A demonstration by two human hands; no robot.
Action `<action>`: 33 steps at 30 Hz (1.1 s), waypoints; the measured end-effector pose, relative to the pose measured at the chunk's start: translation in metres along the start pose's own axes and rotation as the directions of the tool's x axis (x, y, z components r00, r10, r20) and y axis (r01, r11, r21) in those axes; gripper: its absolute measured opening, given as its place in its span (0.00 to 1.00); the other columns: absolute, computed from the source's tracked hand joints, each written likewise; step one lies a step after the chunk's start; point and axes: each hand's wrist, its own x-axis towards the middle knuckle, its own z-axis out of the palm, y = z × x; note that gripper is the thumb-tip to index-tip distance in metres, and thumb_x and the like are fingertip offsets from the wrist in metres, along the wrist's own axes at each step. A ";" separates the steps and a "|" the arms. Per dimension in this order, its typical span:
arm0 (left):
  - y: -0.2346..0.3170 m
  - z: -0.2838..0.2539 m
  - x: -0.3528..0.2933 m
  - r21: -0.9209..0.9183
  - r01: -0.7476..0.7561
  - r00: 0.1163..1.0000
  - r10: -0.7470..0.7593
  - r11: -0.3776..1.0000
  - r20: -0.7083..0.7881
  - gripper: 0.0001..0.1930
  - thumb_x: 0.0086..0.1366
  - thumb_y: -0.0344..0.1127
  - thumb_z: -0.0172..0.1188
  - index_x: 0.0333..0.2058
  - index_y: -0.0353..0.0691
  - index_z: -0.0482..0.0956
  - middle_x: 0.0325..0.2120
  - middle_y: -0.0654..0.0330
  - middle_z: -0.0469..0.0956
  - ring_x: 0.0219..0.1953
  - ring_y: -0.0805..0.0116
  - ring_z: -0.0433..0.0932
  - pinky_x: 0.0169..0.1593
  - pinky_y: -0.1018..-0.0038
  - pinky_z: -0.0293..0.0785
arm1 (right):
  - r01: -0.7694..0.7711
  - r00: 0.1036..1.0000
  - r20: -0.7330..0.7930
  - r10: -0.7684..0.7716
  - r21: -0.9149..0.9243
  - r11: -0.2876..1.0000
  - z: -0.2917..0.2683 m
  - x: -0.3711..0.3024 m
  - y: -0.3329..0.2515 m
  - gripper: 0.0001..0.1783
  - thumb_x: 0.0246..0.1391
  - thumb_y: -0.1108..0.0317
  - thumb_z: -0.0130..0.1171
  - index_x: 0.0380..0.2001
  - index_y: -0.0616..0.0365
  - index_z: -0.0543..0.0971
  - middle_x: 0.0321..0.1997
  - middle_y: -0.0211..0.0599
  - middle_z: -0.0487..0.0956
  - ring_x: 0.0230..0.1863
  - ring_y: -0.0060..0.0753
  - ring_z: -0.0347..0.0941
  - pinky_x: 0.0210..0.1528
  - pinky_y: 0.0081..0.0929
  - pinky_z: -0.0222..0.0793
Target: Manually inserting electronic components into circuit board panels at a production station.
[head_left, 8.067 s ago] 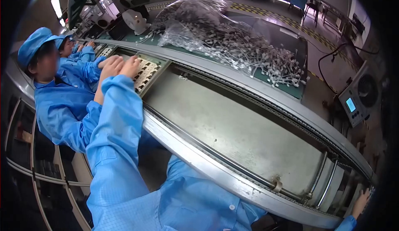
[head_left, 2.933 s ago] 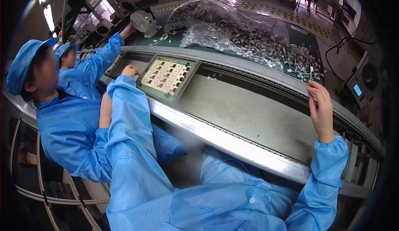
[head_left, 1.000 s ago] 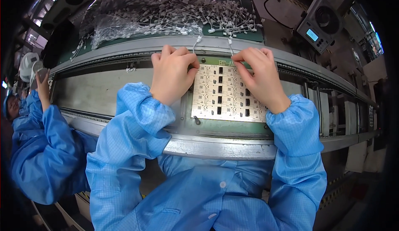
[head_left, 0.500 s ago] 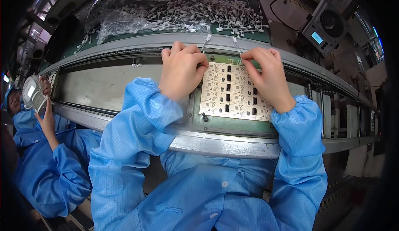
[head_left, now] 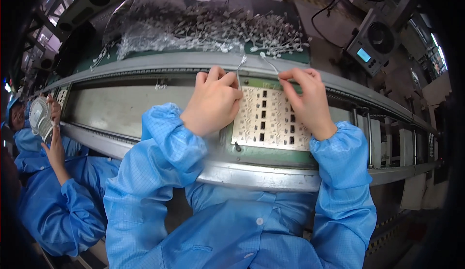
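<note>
A panel of pale circuit boards [head_left: 252,119] with rows of black components lies in a green carrier [head_left: 276,157] in front of me. My left hand [head_left: 210,102] is at the panel's far left corner, fingers pinched on a thin white cable [head_left: 239,68] whose connector points away from me. At the far edge, right of the middle, my right hand [head_left: 306,99] pinches a second white cable [head_left: 271,65] between thumb and forefinger. Its white plug rests toward the far rail. The cable ends within both hands are hidden by the fingers.
Beyond the metal conveyor rail [head_left: 164,61] lies a heap of white cables [head_left: 213,34], partly under clear plastic. A small fan unit [head_left: 373,41] with a lit display stands at far right. On the left, a co-worker in blue [head_left: 63,206] holds a round finned object [head_left: 39,111].
The whole view has shifted, so the panel and hands sit slightly lower in the picture. Both hands keep their pinch on the cables; the right cable's plug has swung a little to the left.
</note>
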 end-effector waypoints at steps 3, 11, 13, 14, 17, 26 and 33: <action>-0.004 -0.019 0.034 0.027 0.087 0.960 -0.091 0.996 0.266 0.08 0.55 0.38 0.59 0.30 0.49 0.87 0.37 0.63 0.79 0.49 0.56 0.71 0.49 0.58 0.63 | -0.065 0.998 -0.019 0.065 0.004 0.998 0.002 -0.001 0.005 0.04 0.55 0.72 0.61 0.35 0.58 0.80 0.34 0.34 0.82 0.37 0.38 0.74 0.51 0.31 0.62; 0.006 0.061 0.161 -0.083 0.147 0.989 -0.146 0.986 0.020 0.09 0.59 0.35 0.57 0.36 0.52 0.85 0.40 0.59 0.84 0.46 0.55 0.82 0.50 0.58 0.73 | -0.088 0.983 0.149 0.106 -0.124 0.988 0.012 -0.019 0.002 0.03 0.52 0.71 0.62 0.31 0.56 0.79 0.33 0.30 0.79 0.41 0.36 0.73 0.50 0.37 0.56; 0.013 0.079 0.172 0.221 0.044 0.993 -0.067 0.974 0.101 0.10 0.61 0.34 0.57 0.38 0.51 0.85 0.40 0.58 0.84 0.46 0.57 0.83 0.51 0.57 0.72 | -0.165 0.971 0.159 0.178 -0.096 0.982 0.012 -0.025 0.006 0.03 0.51 0.70 0.62 0.30 0.56 0.79 0.33 0.32 0.78 0.42 0.36 0.73 0.50 0.37 0.55; 0.011 0.082 0.176 0.274 -0.019 0.990 -0.021 0.962 0.142 0.10 0.61 0.33 0.57 0.38 0.48 0.85 0.39 0.57 0.84 0.45 0.59 0.83 0.51 0.57 0.72 | -0.170 0.969 0.163 0.183 -0.094 0.981 0.012 -0.028 0.009 0.03 0.51 0.70 0.62 0.30 0.56 0.79 0.33 0.32 0.78 0.42 0.36 0.73 0.50 0.37 0.55; 0.006 0.079 0.181 0.308 -0.012 0.990 -0.032 0.951 0.138 0.08 0.61 0.33 0.57 0.36 0.47 0.85 0.37 0.56 0.84 0.44 0.57 0.84 0.50 0.55 0.73 | -0.190 0.966 0.166 0.199 -0.072 0.979 0.016 -0.029 0.018 0.03 0.51 0.70 0.62 0.28 0.55 0.80 0.33 0.32 0.78 0.43 0.36 0.72 0.50 0.36 0.54; -0.032 -0.018 0.152 -0.935 0.142 0.929 -0.369 0.325 0.013 0.12 0.67 0.35 0.58 0.45 0.35 0.76 0.36 0.55 0.84 0.36 0.71 0.83 0.36 0.82 0.72 | -0.150 0.950 0.268 0.162 -0.066 0.986 0.014 -0.021 0.016 0.03 0.51 0.69 0.63 0.27 0.54 0.80 0.29 0.28 0.77 0.39 0.32 0.71 0.48 0.33 0.52; -0.030 -0.021 0.044 -0.953 0.053 0.980 -0.201 0.297 -0.008 0.07 0.68 0.29 0.57 0.43 0.36 0.72 0.40 0.52 0.84 0.44 0.68 0.82 0.52 0.73 0.74 | -0.125 0.951 0.277 0.135 -0.053 0.991 0.030 -0.016 0.014 0.03 0.52 0.68 0.64 0.27 0.53 0.80 0.28 0.26 0.76 0.37 0.29 0.70 0.48 0.32 0.52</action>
